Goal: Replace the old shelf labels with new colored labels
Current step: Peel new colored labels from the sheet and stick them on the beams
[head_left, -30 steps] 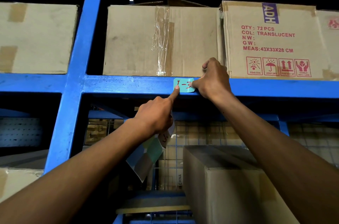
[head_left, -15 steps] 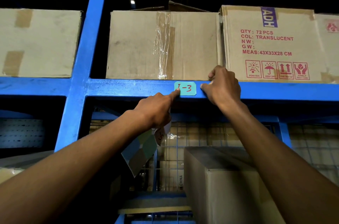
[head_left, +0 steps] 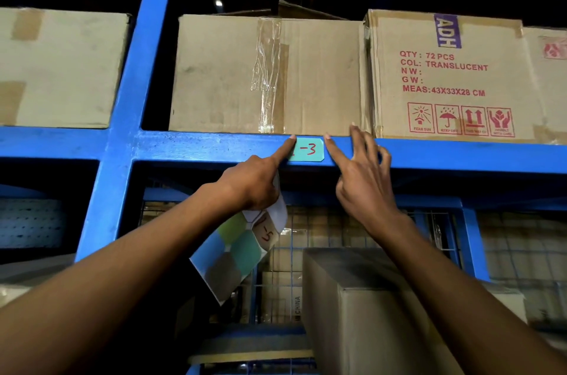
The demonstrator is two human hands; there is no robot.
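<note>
Lifted off teal label, right hand splayed; left hand, clutching label sheet, pressing edge down; next bay next.

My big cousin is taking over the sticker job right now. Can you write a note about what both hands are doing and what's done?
Left hand: index fingertip presses the left edge of the teal label, other fingers clamp the label sheet.
Right hand: open, holding nothing, index fingertip at the label's right edge.
Done: the label, reading "-3" where visible, sits flat on the blue shelf beam.
Left: let go, then place the sheet's remaining labels, one marked "-5".
</note>
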